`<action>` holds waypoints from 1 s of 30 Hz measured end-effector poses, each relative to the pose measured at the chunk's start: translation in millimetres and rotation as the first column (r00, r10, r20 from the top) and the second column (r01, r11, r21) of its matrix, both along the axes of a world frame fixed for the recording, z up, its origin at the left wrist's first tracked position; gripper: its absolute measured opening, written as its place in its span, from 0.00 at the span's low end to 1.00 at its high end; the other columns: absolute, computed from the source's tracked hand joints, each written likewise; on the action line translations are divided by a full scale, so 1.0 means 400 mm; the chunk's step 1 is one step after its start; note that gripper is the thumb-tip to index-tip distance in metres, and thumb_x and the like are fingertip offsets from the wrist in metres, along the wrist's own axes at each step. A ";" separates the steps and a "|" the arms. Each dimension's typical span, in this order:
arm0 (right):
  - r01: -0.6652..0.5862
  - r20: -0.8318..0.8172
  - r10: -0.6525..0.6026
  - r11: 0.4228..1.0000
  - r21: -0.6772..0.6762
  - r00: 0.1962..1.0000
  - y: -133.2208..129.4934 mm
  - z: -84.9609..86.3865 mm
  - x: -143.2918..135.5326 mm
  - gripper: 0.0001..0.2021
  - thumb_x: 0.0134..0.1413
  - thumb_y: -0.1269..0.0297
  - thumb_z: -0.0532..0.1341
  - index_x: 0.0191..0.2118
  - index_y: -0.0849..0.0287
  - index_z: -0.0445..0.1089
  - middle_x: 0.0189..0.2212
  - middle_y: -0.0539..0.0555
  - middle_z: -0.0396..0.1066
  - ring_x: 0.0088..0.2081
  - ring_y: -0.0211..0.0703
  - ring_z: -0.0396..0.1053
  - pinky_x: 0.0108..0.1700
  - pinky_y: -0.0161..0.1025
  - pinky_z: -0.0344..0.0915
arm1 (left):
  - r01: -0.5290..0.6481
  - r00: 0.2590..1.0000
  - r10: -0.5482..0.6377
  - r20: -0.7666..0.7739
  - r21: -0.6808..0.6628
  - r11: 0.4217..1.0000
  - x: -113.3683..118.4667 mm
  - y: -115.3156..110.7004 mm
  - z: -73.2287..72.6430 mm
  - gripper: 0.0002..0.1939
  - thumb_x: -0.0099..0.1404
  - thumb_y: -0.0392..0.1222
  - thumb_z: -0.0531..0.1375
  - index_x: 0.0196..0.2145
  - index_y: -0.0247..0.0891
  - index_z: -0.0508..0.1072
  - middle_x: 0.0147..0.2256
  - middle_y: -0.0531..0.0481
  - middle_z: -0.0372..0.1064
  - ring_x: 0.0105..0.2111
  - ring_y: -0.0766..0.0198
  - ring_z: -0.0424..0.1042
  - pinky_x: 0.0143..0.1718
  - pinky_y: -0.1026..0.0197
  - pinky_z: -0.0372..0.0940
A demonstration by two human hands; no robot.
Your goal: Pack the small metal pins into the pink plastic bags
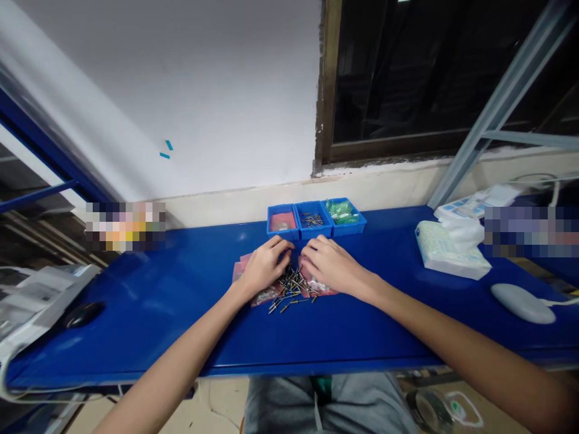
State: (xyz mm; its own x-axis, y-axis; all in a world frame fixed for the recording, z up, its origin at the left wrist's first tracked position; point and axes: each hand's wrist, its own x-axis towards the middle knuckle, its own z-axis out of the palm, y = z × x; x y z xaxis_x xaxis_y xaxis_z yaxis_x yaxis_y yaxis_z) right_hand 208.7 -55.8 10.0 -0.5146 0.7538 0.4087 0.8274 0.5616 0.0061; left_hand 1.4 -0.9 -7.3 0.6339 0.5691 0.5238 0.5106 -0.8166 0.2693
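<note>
Blue table, left hand and right hand fingers curled over small pins, grip unclear, open surface either side.

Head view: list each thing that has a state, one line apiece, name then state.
left hand: palm down on the pile, whether it grips anything is hidden
right hand: palm down on the pile, grip hidden
small metal parts: loose, scattered between the hands
pink bags: flat on the table, partly under the hands
blue bins: open, each with contents
</note>
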 end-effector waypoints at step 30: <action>-0.100 -0.087 0.091 0.989 -0.111 0.992 -0.010 -0.035 -0.026 0.10 0.66 0.67 0.54 0.36 0.61 0.71 0.38 0.58 0.68 0.42 0.45 0.63 0.47 0.43 0.62 | 0.055 0.979 -0.086 -0.184 -0.167 0.984 -0.010 0.016 0.010 0.11 0.67 0.33 0.56 0.41 0.39 0.78 0.37 0.47 0.76 0.36 0.59 0.72 0.40 0.56 0.65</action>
